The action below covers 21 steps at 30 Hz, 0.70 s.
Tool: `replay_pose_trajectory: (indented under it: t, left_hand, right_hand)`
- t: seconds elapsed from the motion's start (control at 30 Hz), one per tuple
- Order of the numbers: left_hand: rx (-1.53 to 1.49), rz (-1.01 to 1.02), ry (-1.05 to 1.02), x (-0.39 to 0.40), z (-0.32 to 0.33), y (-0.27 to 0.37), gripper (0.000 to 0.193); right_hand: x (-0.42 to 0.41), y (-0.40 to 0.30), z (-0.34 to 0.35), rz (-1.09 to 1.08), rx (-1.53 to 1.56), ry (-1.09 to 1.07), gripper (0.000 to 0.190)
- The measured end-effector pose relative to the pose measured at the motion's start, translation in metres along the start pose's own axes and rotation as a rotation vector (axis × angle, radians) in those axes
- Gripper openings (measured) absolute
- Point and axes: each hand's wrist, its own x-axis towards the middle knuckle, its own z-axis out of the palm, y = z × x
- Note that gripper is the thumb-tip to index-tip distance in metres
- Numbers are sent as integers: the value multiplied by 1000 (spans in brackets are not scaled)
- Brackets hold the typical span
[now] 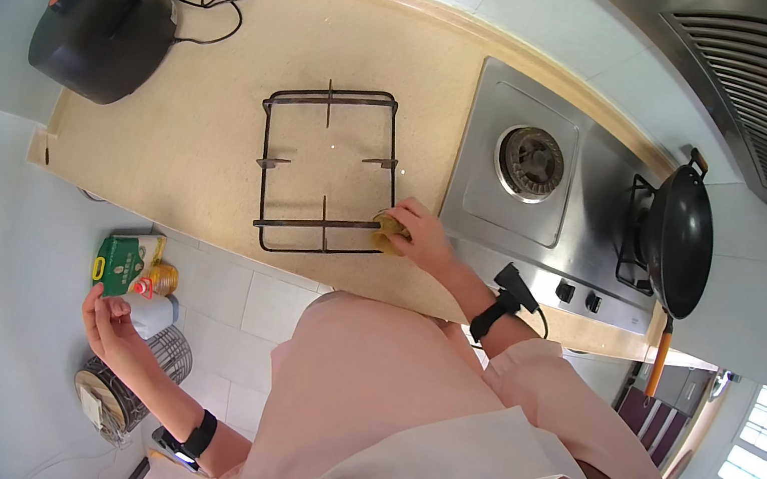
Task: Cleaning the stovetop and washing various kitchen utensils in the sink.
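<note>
A black metal pan support from a gas hob lies on the beige countertop. At its near right corner my right hand grips a yellowish-brown cloth or scouring pad, pressed around the frame's corner. My left hand is raised off to the left, beyond the counter's front edge, fingers slightly curled and holding nothing. To the right of the pan support is the stainless steel gas hob, where the left burner stands uncovered.
A black wok with an orange handle sits on the hob's right burner. A dark electric cooker with a cord stands at the back left. Below the counter are an oil bottle, a green package and a wire basket. A range hood hangs above.
</note>
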Motion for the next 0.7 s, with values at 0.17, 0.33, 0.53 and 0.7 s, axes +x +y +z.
replay_pose_trajectory:
  t: [0.17,0.33,0.53,0.7]
  left_hand:
    - [-19,6,-19,5,-6,-2,20]
    - [-58,9,-61,5,11,-6,22]
    - [-80,-2,-128,9,27,-11,22]
    - [-72,-15,-112,3,45,-8,19]
  right_hand:
    - [9,-17,-51,51,-71,55,29]
    - [2,-16,-114,108,-170,156,27]
    - [-10,-26,-172,116,-239,222,25]
    - [-30,-30,-210,139,-338,281,26]
